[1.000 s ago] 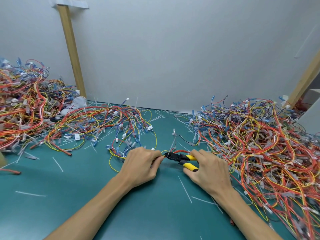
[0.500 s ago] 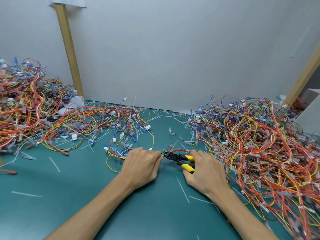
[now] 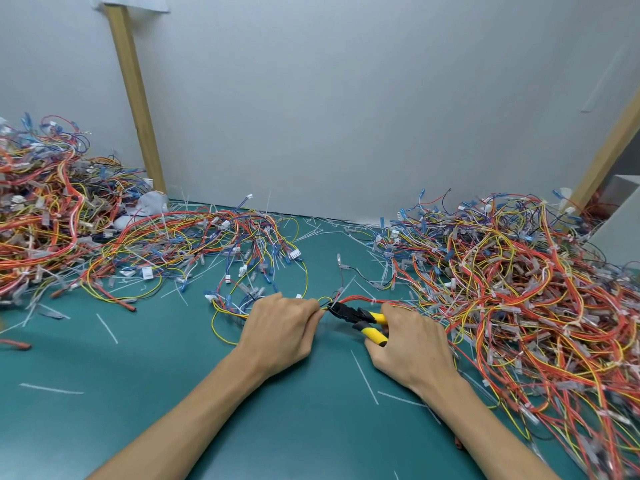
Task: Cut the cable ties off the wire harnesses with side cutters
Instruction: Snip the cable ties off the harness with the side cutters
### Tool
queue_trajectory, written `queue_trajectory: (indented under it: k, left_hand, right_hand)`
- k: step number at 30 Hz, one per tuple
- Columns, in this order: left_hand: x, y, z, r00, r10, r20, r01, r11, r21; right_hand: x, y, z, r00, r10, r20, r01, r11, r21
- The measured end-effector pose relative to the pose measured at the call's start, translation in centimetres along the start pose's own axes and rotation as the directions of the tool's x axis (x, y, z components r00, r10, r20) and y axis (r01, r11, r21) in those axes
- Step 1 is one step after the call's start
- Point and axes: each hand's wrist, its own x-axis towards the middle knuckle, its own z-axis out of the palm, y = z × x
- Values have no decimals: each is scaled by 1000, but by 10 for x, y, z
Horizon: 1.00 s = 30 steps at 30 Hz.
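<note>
My left hand (image 3: 282, 329) rests on the green mat with its fingers curled round a bundle of red and yellow wires, a wire harness (image 3: 360, 300) that runs right toward the big pile. My right hand (image 3: 410, 344) grips the yellow handles of the side cutters (image 3: 360, 318). The black jaws point left and sit right at my left fingertips, against the wires. A white cable tie (image 3: 374, 301) wraps the red wires just above the cutters' handles. Whether the jaws bite on a tie I cannot make out.
A large heap of tied harnesses (image 3: 519, 306) fills the right side. Another heap (image 3: 41, 220) is piled at the far left, with looser wires (image 3: 194, 251) spread toward the middle. Cut white tie pieces (image 3: 363, 375) lie scattered on the green mat (image 3: 156, 393). A white wall stands behind.
Both hands have stayed almost in place. The cutters' jaws have edged slightly closer to my left fingertips, and the view has shifted a little.
</note>
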Motion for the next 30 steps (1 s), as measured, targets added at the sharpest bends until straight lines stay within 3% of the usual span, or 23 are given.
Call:
queue_trajectory:
  k: [10,22,30]
  left_hand:
    - [0,-1,-1,999,-15,-38,16,1000,25]
    - [1,-4,1,979,-56,-193,33,992,-121]
    - [2,-4,-3,990,-73,-120,49,980,-195]
  right_hand:
    - [0,1,1,1000,7,23,-7,999,40]
    - [1,3,3,998,34,-53,-21,973,231]
    - [2,5,4,998,19,-65,-5,976,218]
